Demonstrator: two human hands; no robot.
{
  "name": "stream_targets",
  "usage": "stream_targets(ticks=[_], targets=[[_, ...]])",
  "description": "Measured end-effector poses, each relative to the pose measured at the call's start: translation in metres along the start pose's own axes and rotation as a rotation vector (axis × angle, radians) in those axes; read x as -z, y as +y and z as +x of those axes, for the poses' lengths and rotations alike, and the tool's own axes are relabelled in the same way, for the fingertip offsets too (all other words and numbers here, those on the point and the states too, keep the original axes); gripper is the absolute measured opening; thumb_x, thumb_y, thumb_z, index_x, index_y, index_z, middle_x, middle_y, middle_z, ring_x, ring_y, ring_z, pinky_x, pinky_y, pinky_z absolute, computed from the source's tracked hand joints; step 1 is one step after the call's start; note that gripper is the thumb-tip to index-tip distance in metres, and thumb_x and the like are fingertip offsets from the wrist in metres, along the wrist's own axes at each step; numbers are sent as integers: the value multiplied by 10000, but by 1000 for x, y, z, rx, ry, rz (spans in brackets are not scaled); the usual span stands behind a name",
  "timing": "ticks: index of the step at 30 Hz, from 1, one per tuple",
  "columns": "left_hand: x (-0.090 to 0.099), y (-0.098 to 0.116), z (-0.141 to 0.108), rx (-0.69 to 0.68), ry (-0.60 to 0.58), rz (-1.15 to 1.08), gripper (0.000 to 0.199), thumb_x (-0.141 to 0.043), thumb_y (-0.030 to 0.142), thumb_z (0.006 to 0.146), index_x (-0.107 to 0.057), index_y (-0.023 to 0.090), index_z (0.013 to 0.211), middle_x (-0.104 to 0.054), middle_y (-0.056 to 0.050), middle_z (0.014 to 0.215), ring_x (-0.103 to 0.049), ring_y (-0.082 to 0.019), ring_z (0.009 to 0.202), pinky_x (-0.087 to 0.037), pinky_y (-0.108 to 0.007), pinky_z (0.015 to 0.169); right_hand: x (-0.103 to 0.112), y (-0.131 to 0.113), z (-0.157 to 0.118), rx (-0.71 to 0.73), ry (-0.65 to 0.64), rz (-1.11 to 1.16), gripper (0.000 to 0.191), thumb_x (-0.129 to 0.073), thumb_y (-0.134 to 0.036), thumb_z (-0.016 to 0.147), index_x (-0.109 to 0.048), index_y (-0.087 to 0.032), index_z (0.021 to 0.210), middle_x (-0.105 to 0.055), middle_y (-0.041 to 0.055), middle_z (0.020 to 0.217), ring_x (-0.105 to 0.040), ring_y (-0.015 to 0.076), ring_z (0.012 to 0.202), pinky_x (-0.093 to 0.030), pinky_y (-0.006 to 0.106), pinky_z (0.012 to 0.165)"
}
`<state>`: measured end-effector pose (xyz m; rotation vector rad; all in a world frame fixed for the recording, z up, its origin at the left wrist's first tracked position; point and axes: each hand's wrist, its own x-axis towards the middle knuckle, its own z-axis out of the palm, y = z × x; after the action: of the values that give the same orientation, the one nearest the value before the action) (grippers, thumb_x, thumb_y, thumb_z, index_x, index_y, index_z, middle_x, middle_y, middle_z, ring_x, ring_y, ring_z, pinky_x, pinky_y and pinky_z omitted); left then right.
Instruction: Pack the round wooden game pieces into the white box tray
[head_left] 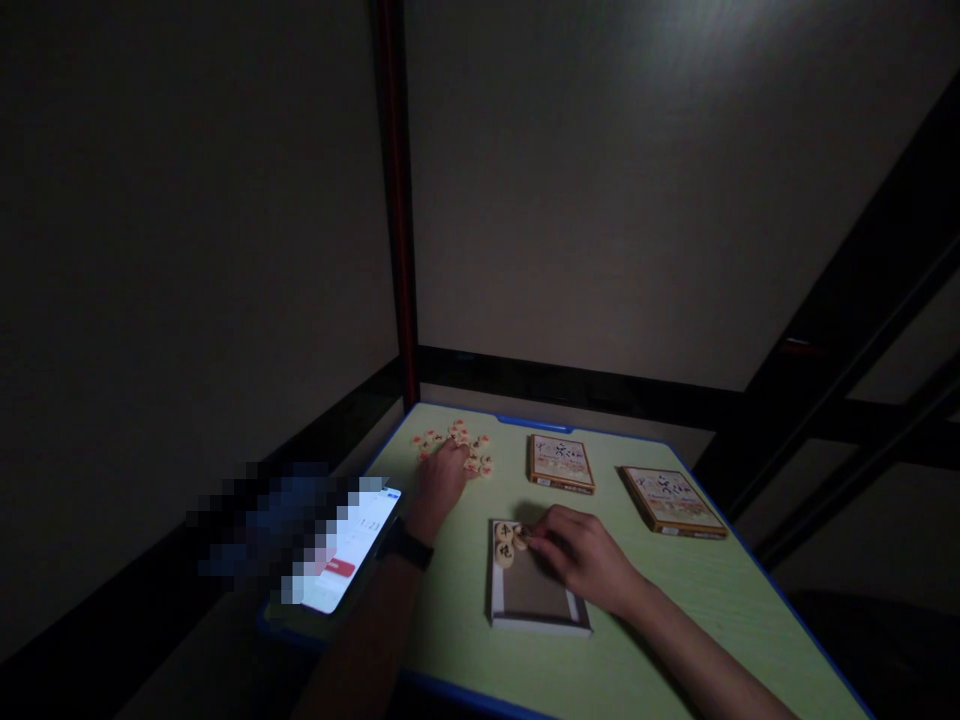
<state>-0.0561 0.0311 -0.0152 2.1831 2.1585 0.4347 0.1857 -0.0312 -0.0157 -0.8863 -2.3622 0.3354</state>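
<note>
My right hand [581, 555] pinches a round Chinese chess piece [523, 537] at the top of an open shallow box [534, 592]. Other pieces with black characters, such as one chess piece [505, 553], lie flat in the box's upper left corner. The brown bottom of the box shows below them. At the far left of the table, my left hand [444, 482] reaches into a loose pile of Chinese chess pieces [480, 462], many with red characters. Its fingers are drawn together over the pile, and what the fingertips hold is hidden.
A closed chess box [561, 462] lies behind the open one, and another closed box [673, 500] is at the right. A lit phone [352, 550] stands at the left edge of the green table [637, 650]. Dark-framed walls enclose the back and left.
</note>
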Motion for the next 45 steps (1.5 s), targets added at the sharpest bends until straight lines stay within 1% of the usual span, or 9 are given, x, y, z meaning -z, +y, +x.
stream_targets(ticks=[5, 8, 12, 16, 21, 29, 33, 37, 45], targets=[[9, -1, 3, 28, 26, -49, 244, -633, 314, 887, -646, 225, 1114, -620, -89, 1193, -618, -222, 1071, -455, -297, 887, 6, 9, 11, -54, 51, -6, 194, -508, -276, 960, -618, -191, 824, -653, 37, 773, -611, 166, 710, -464, 274, 661], [16, -6, 3, 55, 39, -74, 215, -655, 346, 865, -662, 209, 1031, -655, -81, 1112, -621, -220, 1050, -446, -289, 887, 5, 19, 36, -106, 13, -10, 129, -621, -269, 895, -637, -181, 988, -674, 54, 897, -619, 167, 743, -480, 289, 691], [24, -12, -3, 12, -109, -100, 478, -827, 412, 659, -629, 206, 1042, -637, -82, 1133, -603, -248, 1078, -450, -289, 869, -11, 33, 86, -147, -117, -11, 503, -772, -198, 744, -594, -155, 1212, -646, 111, 1101, -628, 172, 806, -498, 314, 762], [26, -13, -8, 25, -206, -112, 712, -878, 355, 573, -542, 174, 1175, -573, -136, 1266, -543, -277, 1191, -440, -296, 912, -34, 44, 124, -195, -204, -9, 656, -814, -145, 656, -578, -144, 1268, -633, 129, 1155, -626, 180, 822, -501, 324, 793], [21, -12, -4, 71, -139, -109, 578, -819, 282, 679, -526, 163, 1163, -590, -137, 1232, -550, -248, 1181, -414, -283, 952, -49, 54, 141, -198, -222, -3, 566, -761, -97, 664, -623, -115, 1213, -675, 106, 1012, -636, 203, 822, -507, 323, 777], [24, -12, -1, 89, -97, -60, 356, -743, 222, 764, -606, 150, 1085, -659, -134, 1137, -594, -240, 1124, -433, -285, 928, -47, 58, 146, -189, -227, 5, 553, -755, -86, 658, -636, -127, 1196, -692, 94, 1029, -656, 170, 820, -518, 276, 761], [31, 5, -11, 18, -151, -25, 218, -657, 179, 808, -654, 163, 1025, -692, -137, 1086, -646, -272, 1036, -472, -329, 858, -40, 64, 152, -202, -247, -34, 410, -706, -110, 731, -671, -125, 1139, -724, 88, 996, -674, 163, 789, -511, 245, 708], [30, 37, -28, -226, -166, 6, 280, -463, 47, 854, -671, 136, 1019, -698, -174, 1042, -657, -293, 1018, -485, -382, 850, -34, 71, 166, -203, -271, -131, 303, -582, -35, 754, -739, -154, 984, -754, 59, 886, -674, 173, 777, -479, 238, 708], [19, 70, -43, -270, 77, 27, 290, -459, 68, 883, -587, 169, 1122, -672, -98, 1037, -671, -244, 950, -539, -348, 790, -41, 80, 196, -160, -352, -273, 253, -576, -71, 739, -766, -172, 873, -756, 65, 873, -651, 171, 770, -417, 216, 681]])
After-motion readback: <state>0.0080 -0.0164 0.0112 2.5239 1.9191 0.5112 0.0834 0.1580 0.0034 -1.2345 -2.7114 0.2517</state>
